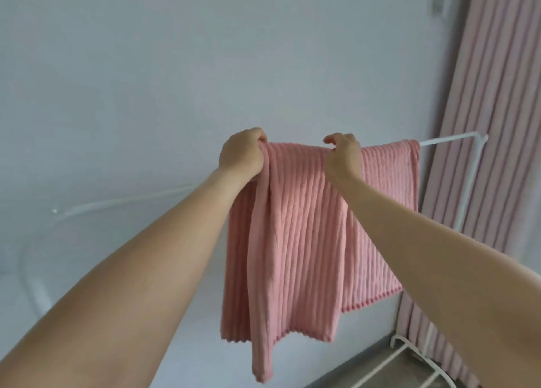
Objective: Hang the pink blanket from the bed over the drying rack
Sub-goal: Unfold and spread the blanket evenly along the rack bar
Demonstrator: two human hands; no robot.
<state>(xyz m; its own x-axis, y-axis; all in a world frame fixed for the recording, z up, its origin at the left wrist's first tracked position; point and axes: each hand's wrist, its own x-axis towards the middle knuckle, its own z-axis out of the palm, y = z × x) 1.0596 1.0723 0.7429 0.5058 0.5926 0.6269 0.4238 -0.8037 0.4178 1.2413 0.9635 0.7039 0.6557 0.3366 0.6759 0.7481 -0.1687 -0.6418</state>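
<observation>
The pink blanket (292, 226) already hung over the drying rack (450, 140), bunched leftward; both hands, the left hand (241, 153) and the right hand (342, 153), gripped its top fold, spreading left to do.

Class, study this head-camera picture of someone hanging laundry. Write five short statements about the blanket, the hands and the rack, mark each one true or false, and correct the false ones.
1. The pink blanket hangs over the drying rack's top rail. True.
2. The left hand hangs free, away from the blanket. False: it grips the bunched left end at the top.
3. The right hand pinches the blanket's top edge. True.
4. The blanket is smooth and unpatterned. False: it is ribbed in lengthwise ridges.
5. The pink curtain hangs left of the rack. False: it hangs at the right.
</observation>
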